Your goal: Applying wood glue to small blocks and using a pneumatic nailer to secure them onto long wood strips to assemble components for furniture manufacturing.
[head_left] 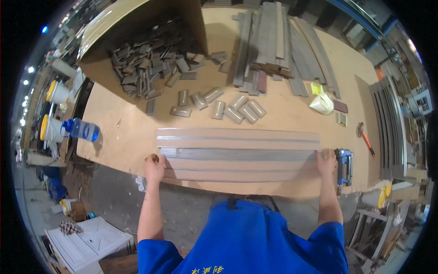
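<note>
Near the table's front edge, several long wooden slats lie side by side, some pinkish-tan boards (242, 137) and one grey slat (246, 154). My left hand (154, 168) is closed at the left end of the grey slat. At its right end, my right hand (325, 160) is closed too, fingers curled around the tip. The fingertips of both hands are partly hidden. Just right of my right hand stands a blue nail gun (344, 166). Beyond the slats, several small wooden blocks (219, 109) with a shiny strip along their middles lie scattered.
A big cardboard box (195, 27), tipped on its side, spills small wooden pieces (141, 68). Long grey boards (271, 36) are stacked at the back. A blue-capped water bottle (84, 130) stands left; a hammer (366, 140) and slatted panel (388, 123) lie right.
</note>
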Demonstrator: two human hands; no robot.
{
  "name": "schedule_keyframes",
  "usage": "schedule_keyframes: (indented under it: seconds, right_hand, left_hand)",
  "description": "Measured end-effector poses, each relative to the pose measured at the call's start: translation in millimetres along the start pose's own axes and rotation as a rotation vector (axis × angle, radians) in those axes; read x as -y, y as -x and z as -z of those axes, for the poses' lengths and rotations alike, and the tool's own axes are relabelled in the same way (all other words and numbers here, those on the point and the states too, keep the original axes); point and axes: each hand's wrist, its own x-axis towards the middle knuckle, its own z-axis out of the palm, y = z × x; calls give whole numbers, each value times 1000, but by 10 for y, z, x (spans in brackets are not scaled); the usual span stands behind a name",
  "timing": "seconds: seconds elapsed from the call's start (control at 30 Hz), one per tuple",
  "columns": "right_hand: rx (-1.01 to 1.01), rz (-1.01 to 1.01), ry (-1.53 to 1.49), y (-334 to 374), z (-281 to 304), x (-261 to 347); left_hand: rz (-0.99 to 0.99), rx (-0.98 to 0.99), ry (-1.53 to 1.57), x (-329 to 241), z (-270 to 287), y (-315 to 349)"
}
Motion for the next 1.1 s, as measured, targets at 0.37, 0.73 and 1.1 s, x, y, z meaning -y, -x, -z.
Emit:
schedule_keyframes:
  seconds: [0.37, 0.73, 1.1]
  right_hand:
    - [191, 128, -484, -237, -158, -414]
    - [253, -182, -919, -136, 244, -202]
    - [218, 5, -724, 42, 87, -186]
  left_hand:
    - [25, 96, 241, -262, -145, 5]
    - [136, -1, 523, -23, -109, -142]
    - [18, 3, 337, 69, -119, -201]
